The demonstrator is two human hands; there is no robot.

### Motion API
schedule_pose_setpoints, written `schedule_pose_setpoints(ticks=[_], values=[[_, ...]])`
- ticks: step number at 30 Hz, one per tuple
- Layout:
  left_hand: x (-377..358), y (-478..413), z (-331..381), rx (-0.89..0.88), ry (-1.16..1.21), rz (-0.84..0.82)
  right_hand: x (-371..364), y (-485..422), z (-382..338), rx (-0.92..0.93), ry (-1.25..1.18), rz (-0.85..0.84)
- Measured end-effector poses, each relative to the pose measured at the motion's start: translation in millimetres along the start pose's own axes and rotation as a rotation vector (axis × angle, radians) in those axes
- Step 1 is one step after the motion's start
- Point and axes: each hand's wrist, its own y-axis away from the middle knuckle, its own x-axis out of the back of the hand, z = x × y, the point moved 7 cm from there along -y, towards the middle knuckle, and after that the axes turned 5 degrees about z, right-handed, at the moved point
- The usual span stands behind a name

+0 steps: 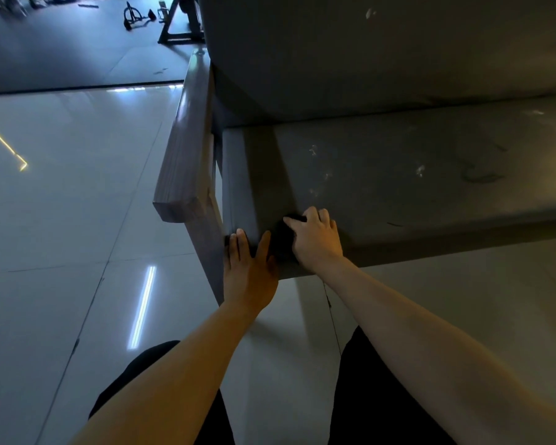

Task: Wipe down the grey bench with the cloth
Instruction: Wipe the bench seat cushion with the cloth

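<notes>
The right hand (316,239) grips a small dark cloth (281,242) on the near left edge of the grey padded bench (398,175). The left hand (247,268) lies flat beside it. Next, I think, it should rub the white marks (313,150) farther back.

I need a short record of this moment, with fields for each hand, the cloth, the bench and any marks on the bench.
left hand: fingers straight, laid flat on the front corner of the seat, beside the cloth
right hand: fingers curled over the cloth, pressing it on the seat's front edge
cloth: dark, bunched, mostly hidden under the right hand
grey bench: padded seat and backrest
wooden armrest: at the bench's left end
marks: pale scuffs on the seat, beyond the cloth
floor: glossy tiles
</notes>
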Motion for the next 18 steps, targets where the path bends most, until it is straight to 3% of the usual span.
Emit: schedule_pose_setpoints(ticks=[6,12,14,18], values=[[4.1,3.1,-1.0,0.01,0.02,-0.038,8.7,44.5,35.7,-0.009,0.019,0.041],[5.6,2.5,-1.7,-0.018,0.036,-0.033,32.3,37.5,70.0,-0.187,-0.014,0.136],[4.2,2.1,-1.8,-0.006,0.042,-0.032,29.3,19.9,53.6,-0.204,-0.062,0.123],[2.7,1.1,-0.9,-0.011,0.001,-0.046,-2.4,13.2,-10.5,-0.057,-0.019,-0.034]])
